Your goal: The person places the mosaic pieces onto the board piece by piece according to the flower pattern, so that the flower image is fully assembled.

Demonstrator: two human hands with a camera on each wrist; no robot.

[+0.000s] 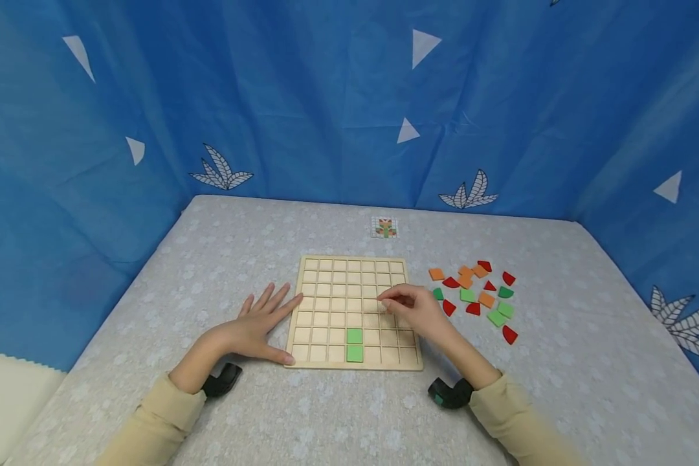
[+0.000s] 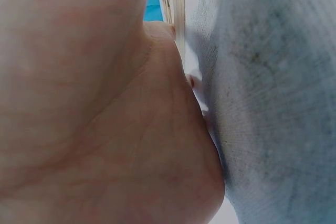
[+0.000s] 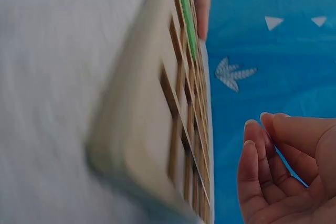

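A pale wooden grid board (image 1: 338,256) lies on the table with two light green square tiles (image 1: 355,345), one above the other, in its lower cells. My left hand (image 1: 260,327) lies spread along the board's left side, its index fingertip and thumb at the edge. In the left wrist view, the palm (image 2: 147,129) fills much of the frame. Over the right half of the board is my right hand (image 1: 416,310), fingers loosely bent and thumb near the fingertips. No tile shows between those fingers (image 3: 252,174) in the right wrist view.
Right of the board are scattered loose orange squares (image 1: 487,299), red quarter-round pieces (image 1: 509,334), light green squares (image 1: 496,318) and dark green pieces (image 1: 505,292). A small pattern card (image 1: 384,227) lies behind the board. Blue cloth (image 1: 326,97) hangs around the table.
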